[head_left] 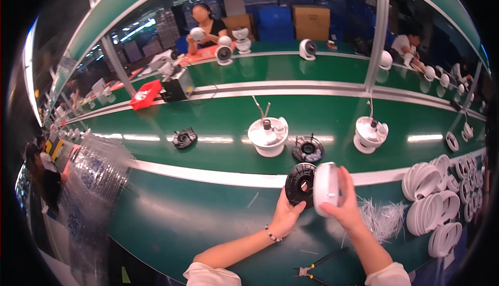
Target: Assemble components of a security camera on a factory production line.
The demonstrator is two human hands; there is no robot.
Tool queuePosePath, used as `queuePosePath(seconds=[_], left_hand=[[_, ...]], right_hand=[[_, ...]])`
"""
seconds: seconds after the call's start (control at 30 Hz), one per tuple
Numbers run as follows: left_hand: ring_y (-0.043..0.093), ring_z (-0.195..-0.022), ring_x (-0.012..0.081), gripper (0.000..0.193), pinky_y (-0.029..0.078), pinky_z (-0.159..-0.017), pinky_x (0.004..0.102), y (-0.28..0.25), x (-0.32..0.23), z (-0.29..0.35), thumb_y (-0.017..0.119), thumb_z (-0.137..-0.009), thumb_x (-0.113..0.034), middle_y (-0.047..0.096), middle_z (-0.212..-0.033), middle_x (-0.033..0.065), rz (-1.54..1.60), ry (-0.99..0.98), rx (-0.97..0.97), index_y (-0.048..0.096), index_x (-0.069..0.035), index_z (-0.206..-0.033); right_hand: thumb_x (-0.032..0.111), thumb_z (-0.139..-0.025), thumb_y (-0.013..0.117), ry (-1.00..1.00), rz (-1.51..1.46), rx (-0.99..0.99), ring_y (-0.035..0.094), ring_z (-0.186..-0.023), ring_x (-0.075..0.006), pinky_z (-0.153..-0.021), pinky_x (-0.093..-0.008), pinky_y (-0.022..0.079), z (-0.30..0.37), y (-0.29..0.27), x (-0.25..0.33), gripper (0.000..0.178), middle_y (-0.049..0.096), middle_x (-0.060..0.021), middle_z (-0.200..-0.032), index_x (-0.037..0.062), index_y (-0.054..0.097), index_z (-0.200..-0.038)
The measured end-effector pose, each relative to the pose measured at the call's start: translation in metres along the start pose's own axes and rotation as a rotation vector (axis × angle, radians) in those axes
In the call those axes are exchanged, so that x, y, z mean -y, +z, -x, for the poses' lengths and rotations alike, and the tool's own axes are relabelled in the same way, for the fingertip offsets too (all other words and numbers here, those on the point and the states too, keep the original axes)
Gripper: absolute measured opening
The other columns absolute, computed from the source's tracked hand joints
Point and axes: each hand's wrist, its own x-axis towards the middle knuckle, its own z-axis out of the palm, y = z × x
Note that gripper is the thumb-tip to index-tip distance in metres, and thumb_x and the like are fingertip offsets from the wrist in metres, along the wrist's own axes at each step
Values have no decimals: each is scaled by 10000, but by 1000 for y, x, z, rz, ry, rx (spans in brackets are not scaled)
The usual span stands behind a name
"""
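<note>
Head view shows the left hand (287,214) gripping a black round disc (299,183) by its lower edge, fingers closed on it. Right hand (343,203) clasps a white round housing (326,188), held on edge and touching the disc, above the green workbench (182,218). Just beyond, on the green conveyor belt (218,120), stand two white dome bases (267,136) and another black disc (307,149). White rings (434,203) are stacked to the right; pliers (317,269) lie near the forearms.
</note>
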Motion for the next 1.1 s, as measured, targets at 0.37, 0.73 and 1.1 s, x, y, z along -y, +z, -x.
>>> queuePosePath(seconds=[0.37, 0.73, 1.1], left_hand=[[378, -1158, 269, 644, 302, -969, 442, 9, -52, -17, 325, -832, -535, 382, -1253, 134, 374, -469, 173, 305, -63, -1271], [475, -1056, 232, 502, 389, -904, 378, 22, -56, -8, 283, -866, -421, 481, -1163, 103, 376, -515, 33, 422, -72, -1199], [432, -1116, 238, 567, 367, -929, 390, 25, -59, -5, 252, -866, -461, 430, -1226, 104, 334, -452, 31, 345, -61, -1257]], right_hand=[[326, -455, 826, -343, 687, 212, 272, -1213, -312, -975, -384, 280, -1, 23, 30, 1179, 198, -202, -1315, 23, 100, -1333], [385, -446, 806, -350, 866, 197, 252, -1175, -388, -957, -466, 245, 15, 37, 42, 1122, 194, -242, -1311, -14, 181, -1289], [280, -450, 805, -383, 769, 259, 241, -1169, -434, -939, -489, 249, 10, 33, 36, 1062, 198, -254, -1308, -14, 205, -1275]])
